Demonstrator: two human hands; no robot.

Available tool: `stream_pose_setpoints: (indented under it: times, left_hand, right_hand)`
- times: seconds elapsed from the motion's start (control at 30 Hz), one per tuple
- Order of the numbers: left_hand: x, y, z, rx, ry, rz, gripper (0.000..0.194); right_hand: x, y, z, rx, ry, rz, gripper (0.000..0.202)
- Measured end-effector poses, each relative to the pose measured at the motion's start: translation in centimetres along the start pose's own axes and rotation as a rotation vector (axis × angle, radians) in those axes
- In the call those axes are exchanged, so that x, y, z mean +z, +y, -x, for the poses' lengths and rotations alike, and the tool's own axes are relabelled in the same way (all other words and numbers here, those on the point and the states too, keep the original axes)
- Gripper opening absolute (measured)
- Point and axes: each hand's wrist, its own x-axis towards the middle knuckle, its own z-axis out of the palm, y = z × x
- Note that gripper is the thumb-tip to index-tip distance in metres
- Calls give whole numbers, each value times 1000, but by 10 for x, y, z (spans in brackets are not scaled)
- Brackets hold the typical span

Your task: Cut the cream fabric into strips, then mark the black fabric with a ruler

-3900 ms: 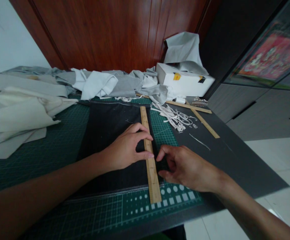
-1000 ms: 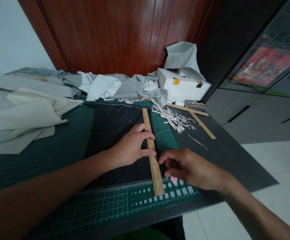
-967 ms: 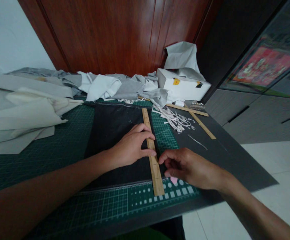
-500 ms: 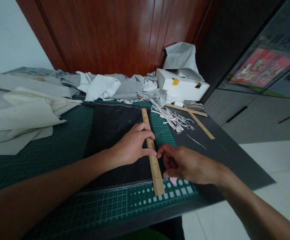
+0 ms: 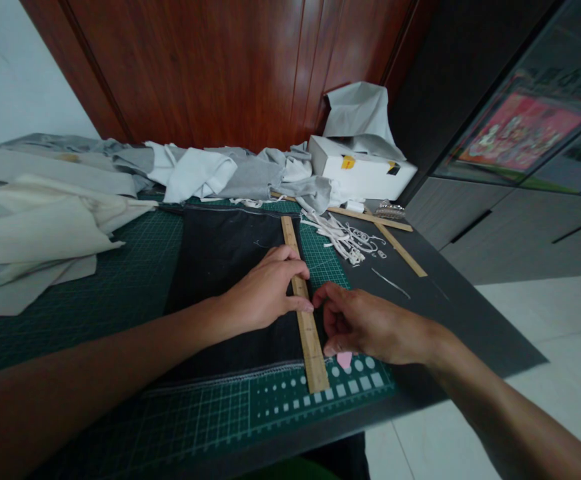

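A wooden ruler [image 5: 312, 340] lies lengthwise over the right part of a black cloth [image 5: 220, 260]. My left hand [image 5: 270, 287] rests on the ruler and the cloth, its fingers and thumb apart across the ruler. Just right of the ruler, at the cloth's right edge, is my right hand [image 5: 360, 323], fingers curled, with the index fingertip near the ruler. Whether it pinches anything is hidden. A small pink piece [image 5: 344, 360] lies below my right hand on the green cutting mat [image 5: 210, 417].
Pale fabric [image 5: 40, 220] is heaped at the left. Grey and white scraps [image 5: 200, 173] line the back, beside a white box [image 5: 365, 175]. White strips [image 5: 340, 240] and another wooden ruler [image 5: 400, 250] lie at the right. The table edge [image 5: 520, 353] is at the right.
The whole view has shifted slightly. My left hand stays on the ruler, and my right hand remains beside it with nearly the same finger pose.
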Motion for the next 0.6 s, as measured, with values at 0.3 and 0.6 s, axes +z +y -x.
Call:
stream_pose_setpoints:
  times: [0.3,0.6]
  left_hand:
    - [-2,-6,-4,57,-25,-17,41]
    - [-7,-9,-2,71,-43,28,37]
  right_hand:
    - [-1,3,0,-25,6,7,38]
    - [0,2,8,-100,127,250,40]
